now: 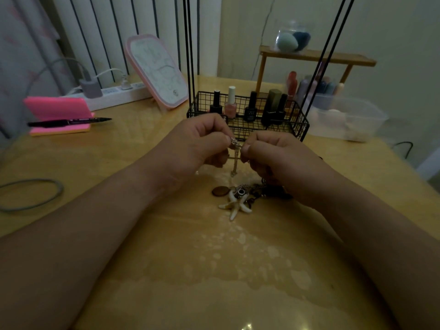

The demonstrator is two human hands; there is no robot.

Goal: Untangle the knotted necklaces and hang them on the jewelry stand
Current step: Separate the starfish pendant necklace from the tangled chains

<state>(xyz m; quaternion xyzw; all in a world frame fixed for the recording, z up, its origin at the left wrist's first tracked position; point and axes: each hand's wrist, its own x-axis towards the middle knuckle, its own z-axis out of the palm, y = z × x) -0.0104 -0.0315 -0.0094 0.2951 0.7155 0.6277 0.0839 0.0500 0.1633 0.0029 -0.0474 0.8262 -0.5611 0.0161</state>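
Head view, both hands raised above the worktop (166, 258). The left hand (200, 141) and the right hand (269, 158) are held knuckles-up, almost touching, fingers curled; each pinches between thumb and forefinger the upper end of a fine silver chain (235, 160); the pinched part forms a small knot between the two thumbs, and a short length of chain hangs straight down from it, its lower end clear of the worktop. Below the right hand, partly hidden by its wrist, lies the tangled heap of necklaces (259, 190), dark cords and metal charms, resting on the worktop; a pale starfish pendant (238, 206) lies at the near edge of the heap, and a brown disc pendant (220, 191) just beside it, below the left hand. Directly beyond both hands stands a black wire basket (297, 125) holding nail polish bottles (230, 103); thin black rods (189, 44) rise from its far-left corner and lean in above its right end; whether they form the stand cannot be told. Beyond the left hand leans a pink-framed mirror (157, 70); well out to that hand's left lie a pink notepad (57, 108) with a black pen (69, 121) across it and a grey loop (31, 195).
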